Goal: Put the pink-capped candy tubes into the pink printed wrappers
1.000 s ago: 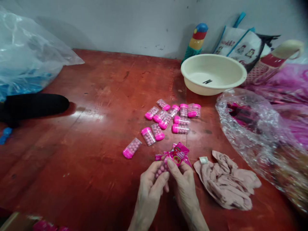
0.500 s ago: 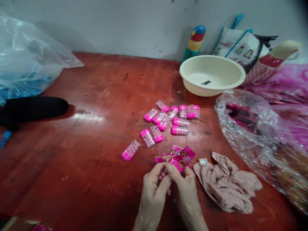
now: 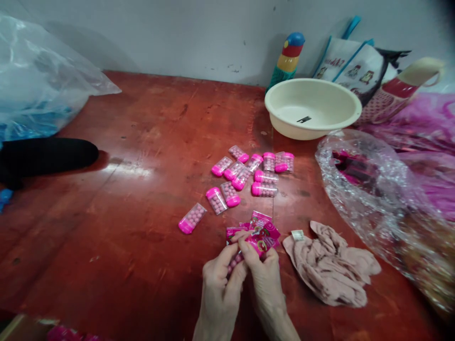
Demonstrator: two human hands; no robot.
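Note:
My left hand (image 3: 221, 284) is closed around a small clear candy container (image 3: 234, 262) filled with pink balls. Fingers of my right hand (image 3: 266, 279) pinch a printed pink wrapper (image 3: 262, 244) against the container's far end; how far it covers the container is hidden by my fingers. More pink wrappers (image 3: 232, 232) lie on the table just beyond my hands. Past them is a loose cluster of similar candy containers (image 3: 241, 179) with bright pink caps. One candy container (image 3: 192, 218) lies apart, to the left.
A crumpled beige cloth (image 3: 334, 265) lies right of my hands. Beyond it are a clear plastic bag (image 3: 341, 189) with pink contents and a cream basin (image 3: 313, 130). Bottles and a tote bag (image 3: 341, 59) stand by the wall. A dark sleeve (image 3: 50, 154) rests at left.
The wrapper in my right hand has tilted lower and come nearer the container. Both hands stay together with the same things in them. The view has shifted slightly.

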